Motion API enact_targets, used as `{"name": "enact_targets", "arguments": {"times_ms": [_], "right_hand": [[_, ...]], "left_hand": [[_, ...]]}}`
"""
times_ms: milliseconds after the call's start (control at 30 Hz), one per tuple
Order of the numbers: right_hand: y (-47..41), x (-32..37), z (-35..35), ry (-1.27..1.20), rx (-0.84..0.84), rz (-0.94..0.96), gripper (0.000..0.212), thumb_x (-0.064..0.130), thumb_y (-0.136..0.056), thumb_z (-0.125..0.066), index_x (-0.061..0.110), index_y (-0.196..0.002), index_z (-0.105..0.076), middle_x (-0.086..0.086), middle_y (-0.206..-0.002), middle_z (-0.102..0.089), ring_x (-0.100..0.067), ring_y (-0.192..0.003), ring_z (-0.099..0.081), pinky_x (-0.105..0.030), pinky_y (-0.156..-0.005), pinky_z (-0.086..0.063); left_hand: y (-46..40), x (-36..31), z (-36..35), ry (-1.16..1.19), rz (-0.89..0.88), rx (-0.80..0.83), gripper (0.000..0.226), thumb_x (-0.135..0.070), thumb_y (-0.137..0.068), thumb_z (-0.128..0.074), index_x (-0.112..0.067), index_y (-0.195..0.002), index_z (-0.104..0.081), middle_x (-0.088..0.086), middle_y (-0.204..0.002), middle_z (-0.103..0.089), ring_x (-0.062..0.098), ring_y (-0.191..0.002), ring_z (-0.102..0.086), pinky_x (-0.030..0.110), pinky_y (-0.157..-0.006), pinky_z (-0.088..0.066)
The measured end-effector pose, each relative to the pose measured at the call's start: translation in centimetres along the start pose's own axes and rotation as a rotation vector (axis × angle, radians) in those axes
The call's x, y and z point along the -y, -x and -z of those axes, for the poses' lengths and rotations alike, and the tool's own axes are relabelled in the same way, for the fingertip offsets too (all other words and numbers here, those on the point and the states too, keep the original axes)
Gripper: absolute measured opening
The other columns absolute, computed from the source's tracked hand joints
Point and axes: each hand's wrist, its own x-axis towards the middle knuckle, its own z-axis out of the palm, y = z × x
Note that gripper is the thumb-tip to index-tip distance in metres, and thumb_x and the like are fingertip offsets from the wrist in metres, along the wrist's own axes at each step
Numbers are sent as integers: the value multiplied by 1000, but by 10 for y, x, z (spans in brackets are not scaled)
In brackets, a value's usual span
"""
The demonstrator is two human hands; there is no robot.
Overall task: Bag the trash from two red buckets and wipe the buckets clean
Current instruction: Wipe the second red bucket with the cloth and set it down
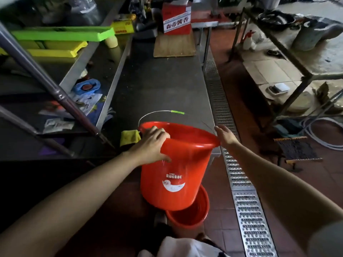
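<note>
A red bucket (pixel 176 175) is held at centre frame, tilted, at the near end of the steel counter (pixel 161 86). Its near rim is gripped by the left hand (pixel 151 145), fingers curled over the edge into the inside, thumb on the outer wall. The right hand (pixel 225 135) is laid flat against the right side of the rim, fingers straight, nothing clasped. The wire handle (pixel 159 113) with its green grip is dropped behind the far rim. A second red bucket (pixel 191 214) is seen on the floor, lower centre, directly below the held one and partly hidden by it. A yellow cloth (pixel 130 137) is lying on the counter just left of the left hand. A white bundle (pixel 178 247) is cut off at the bottom edge; what it is cannot be told. A metal drain grate (pixel 237 173) is run along the tiled floor, right of centre.
</note>
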Motion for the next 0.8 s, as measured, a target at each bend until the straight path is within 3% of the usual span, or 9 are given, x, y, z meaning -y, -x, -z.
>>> {"name": "enact_targets", "arguments": {"times_ms": [67, 100, 200, 300, 367, 467, 567, 700, 800], "right_hand": [[-9, -8, -5, 43, 73, -126, 60, 38, -98, -60, 16, -150, -40, -12, -132, -58, -27, -104, -63, -37, -86, -50], [-9, -14, -7, 60, 101, -203, 67, 39, -95, -65, 18, -152, -36, -13, -135, -56, -28, -102, -63, -39, -82, -53], [-6, -41, -20, 54, 96, -323, 80, 32, -88, -73, 21, -155, -32, -13, -134, -57, -17, -76, -60, -30, -62, -51], [-3, -66, -33, 55, 9, -338, 79, 27, -87, -76, 16, -154, -36, -12, -134, -59, -21, -85, -65, -31, -72, -56], [0, -75, -40, 47, -32, -344, 63, 25, -88, -75, 6, -143, -51, -15, -119, -65, -23, -89, -63, -35, -79, -55], [8, -67, -47, 269, -93, -186, 26, 34, -90, -68, 9, -93, -69, -10, -81, -63, -22, -79, -59, -30, -59, -42], [23, -39, -58, 450, -120, -16, 31, 43, -88, -67, 15, -102, -71, -9, -93, -69, -27, -93, -64, -31, -73, -47], [59, -2, -80, 592, 49, 182, 35, 43, -90, -66, 16, -69, -60, 1, -63, -58, -20, -62, -54, -29, -53, -36], [96, 10, -113, 694, 251, 224, 26, 37, -89, -70, 15, -75, -67, 2, -63, -55, -14, -58, -48, -25, -51, -34]], "left_hand": [[32, -5, -14, -11, -92, -32, 75, -69, -65, -73, -11, -109, -58, 4, -109, -55, 25, -106, -46, 42, -99, -36], [47, -6, -21, -30, -138, -56, 72, -69, -66, -72, -10, -107, -59, 4, -108, -55, 25, -105, -47, 42, -99, -36], [84, -11, -40, -101, -233, -60, 68, -64, -68, -73, -12, -107, -52, 7, -108, -56, 29, -104, -51, 44, -99, -37], [111, -14, -50, -123, -242, -7, 66, -64, -70, -72, -15, -108, -49, 7, -109, -56, 29, -105, -50, 43, -101, -34], [124, -14, -54, -117, -243, 30, 65, -65, -71, -69, -16, -107, -49, 6, -108, -56, 28, -103, -51, 42, -99, -34], [138, -11, -62, -130, -261, 73, 64, -66, -68, -70, -17, -105, -52, 4, -103, -56, 26, -100, -50, 40, -98, -35], [154, -8, -71, -126, -261, 144, 64, -63, -65, -74, -16, -104, -55, 3, -104, -54, 26, -100, -50, 41, -97, -39], [179, 1, -87, -179, -215, 225, 66, -62, -63, -76, -18, -107, -54, 1, -107, -52, 25, -104, -48, 40, -99, -36], [197, 13, -93, -199, -133, 264, 75, -68, -60, -73, -20, -114, -52, -1, -111, -50, 24, -107, -47, 39, -101, -33]]}}
